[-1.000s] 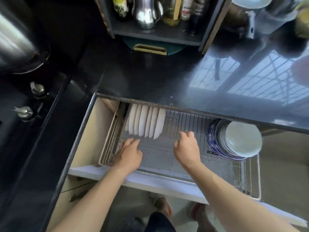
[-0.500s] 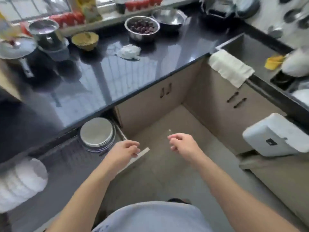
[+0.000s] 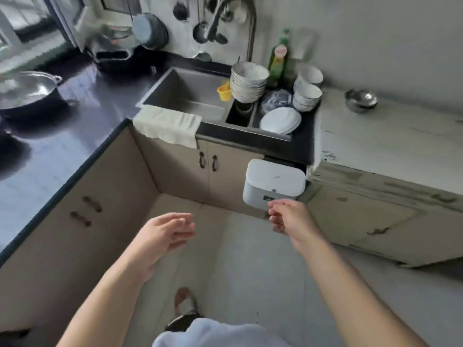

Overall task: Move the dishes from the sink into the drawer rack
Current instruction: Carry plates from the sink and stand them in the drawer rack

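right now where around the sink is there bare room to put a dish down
Bare: the left sink basin between the white cloth and yellow cup; also the pale counter right of the sink, apart from a small steel bowl. Crowded: the right basin, packed with the bowl stack, white plates and smaller bowls.

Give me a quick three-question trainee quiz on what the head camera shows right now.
1. True or false: the left hand and the right hand both hold nothing.
2. The white plates lie: A) in the sink's right basin, B) on the floor, C) on the white bin's lid.
3. Fill in: the white cloth is draped over the front edge of the ____.

Key: 1 true; 2 A; 3 sink.
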Action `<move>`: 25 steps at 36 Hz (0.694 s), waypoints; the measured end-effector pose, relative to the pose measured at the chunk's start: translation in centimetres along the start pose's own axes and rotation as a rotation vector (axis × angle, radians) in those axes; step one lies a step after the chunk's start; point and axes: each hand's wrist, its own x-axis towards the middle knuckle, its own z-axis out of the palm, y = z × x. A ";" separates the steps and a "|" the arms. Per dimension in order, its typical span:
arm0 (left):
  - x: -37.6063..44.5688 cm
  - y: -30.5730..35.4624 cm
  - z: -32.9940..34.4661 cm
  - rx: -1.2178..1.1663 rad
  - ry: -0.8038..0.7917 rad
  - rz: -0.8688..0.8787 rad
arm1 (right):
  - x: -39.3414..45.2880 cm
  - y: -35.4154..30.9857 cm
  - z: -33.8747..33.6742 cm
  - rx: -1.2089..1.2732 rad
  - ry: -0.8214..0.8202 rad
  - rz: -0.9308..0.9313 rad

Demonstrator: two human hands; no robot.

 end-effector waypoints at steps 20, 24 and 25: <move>30.2 18.0 19.2 0.548 -0.301 0.081 | 23.3 -8.5 -10.0 0.242 0.219 0.148; 35.0 19.1 26.2 0.717 -0.370 0.123 | 29.1 -10.4 -12.2 0.265 0.198 0.161; 36.2 19.1 27.7 0.766 -0.370 0.145 | 30.6 -11.1 -12.7 0.258 0.184 0.154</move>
